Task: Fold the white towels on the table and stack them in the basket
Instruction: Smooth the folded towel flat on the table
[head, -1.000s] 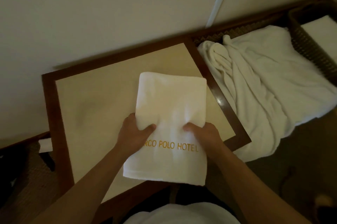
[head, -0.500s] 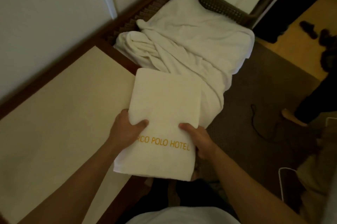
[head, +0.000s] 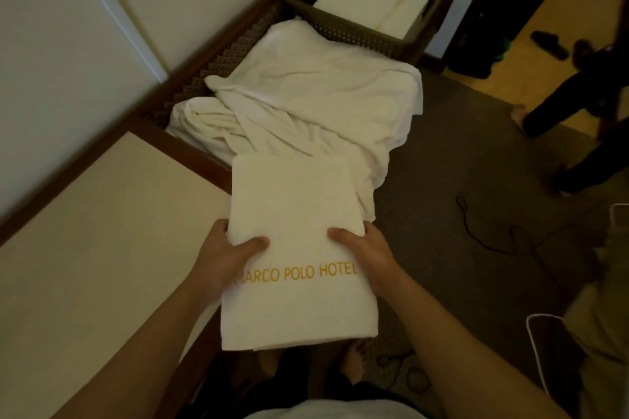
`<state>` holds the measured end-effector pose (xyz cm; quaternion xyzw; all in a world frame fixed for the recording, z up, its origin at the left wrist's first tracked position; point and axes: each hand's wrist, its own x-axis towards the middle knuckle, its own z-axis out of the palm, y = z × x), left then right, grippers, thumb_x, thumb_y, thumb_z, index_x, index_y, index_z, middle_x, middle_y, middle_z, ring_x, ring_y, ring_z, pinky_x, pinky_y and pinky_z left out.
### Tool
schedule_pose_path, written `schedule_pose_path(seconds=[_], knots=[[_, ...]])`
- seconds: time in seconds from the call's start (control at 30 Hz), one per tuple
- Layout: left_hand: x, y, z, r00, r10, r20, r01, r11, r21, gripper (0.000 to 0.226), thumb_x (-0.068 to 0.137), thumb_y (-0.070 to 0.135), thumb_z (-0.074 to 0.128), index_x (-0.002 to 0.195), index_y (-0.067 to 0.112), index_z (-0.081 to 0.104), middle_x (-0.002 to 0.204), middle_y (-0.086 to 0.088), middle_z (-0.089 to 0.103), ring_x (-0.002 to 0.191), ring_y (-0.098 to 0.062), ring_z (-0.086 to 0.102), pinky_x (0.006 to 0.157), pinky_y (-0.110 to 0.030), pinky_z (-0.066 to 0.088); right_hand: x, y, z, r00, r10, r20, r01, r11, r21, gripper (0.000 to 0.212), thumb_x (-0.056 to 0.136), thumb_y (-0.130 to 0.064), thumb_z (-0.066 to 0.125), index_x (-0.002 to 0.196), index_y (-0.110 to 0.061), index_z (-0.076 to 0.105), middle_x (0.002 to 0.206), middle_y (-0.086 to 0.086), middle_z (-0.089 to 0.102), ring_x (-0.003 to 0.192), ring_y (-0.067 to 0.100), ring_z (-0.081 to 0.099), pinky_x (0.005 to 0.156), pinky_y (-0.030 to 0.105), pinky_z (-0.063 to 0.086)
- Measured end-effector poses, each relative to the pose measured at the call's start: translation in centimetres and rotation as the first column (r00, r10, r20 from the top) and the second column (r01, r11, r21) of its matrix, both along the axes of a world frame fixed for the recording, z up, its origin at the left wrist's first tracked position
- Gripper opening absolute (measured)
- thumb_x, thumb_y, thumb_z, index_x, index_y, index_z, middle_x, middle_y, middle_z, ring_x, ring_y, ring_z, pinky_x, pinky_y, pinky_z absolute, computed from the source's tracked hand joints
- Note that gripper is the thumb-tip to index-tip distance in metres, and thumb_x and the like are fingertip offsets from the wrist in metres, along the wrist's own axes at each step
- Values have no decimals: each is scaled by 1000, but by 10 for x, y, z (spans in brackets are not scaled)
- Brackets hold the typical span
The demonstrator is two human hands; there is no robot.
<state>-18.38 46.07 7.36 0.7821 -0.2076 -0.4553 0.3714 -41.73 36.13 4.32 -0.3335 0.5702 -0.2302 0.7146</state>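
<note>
Folded towel (head: 292, 214) carried off table (head: 102, 231); gold lettering up; left hand (head: 224, 258), right hand (head: 366, 250) gripping edges.

A folded white towel (head: 292, 214) with gold "MARCO POLO HOTEL" lettering is held flat off the surface's (head: 102, 231) edge. A rumpled heap of unfolded towels (head: 306, 95) lies beyond. The dark basket (head: 343, 33) farther back holds folded towels (head: 371, 8).

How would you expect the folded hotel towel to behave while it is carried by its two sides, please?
The folded towel probably sags little: it looks flat between the left hand and right hand. It likely is not slippery, being terry cloth. Its layers could splay, since the near edge hangs unsupported.
</note>
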Motion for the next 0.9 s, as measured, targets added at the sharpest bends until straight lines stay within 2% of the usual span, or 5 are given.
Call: schedule_pose_path(seconds=[0.07,0.17,0.4,0.67,0.9], knots=[[-28,-20,2,1000,-3,-14,3,999,-48,54,76,25,89,117,22,55,112,-2,71,93,-23,74,76,-46,63,-32,-12,9,999,-44,32,45,998,-46,43,79,-14,85,117,-12,65,109,10,77,93,29,76,77,45,63],[-71,-60,6,999,-39,-7,38,993,-111,54,74,23,91,114,25,56,112,0,71,94,-22,74,80,-48,62,-87,-33,24,993,-95,70,101,991,-86,41,82,-13,82,119,-10,65,106,10,77,92,30,76,72,42,63],[-181,-162,8,949,-315,-19,306,933,-188,59,75,26,90,122,19,55,110,-1,71,90,-20,74,67,-34,60,-209,-79,46,965,-260,42,259,965,38,36,87,-16,77,120,-5,67,100,20,77,83,34,76,63,41,61],[-261,-288,-18,872,-479,-102,458,871,-175,70,68,34,92,125,21,53,115,-2,71,94,-23,75,79,-49,63,-286,-154,38,880,-466,89,473,877,-85,61,82,-4,81,133,-25,57,113,13,75,94,37,75,72,52,63],[-291,-445,-38,809,-562,-169,525,822,-221,52,83,28,84,128,22,59,113,-3,75,93,-20,76,82,-47,63,-313,-303,27,887,-462,-10,455,876,-158,49,86,-13,79,130,-21,60,110,11,76,94,35,75,81,56,61]])
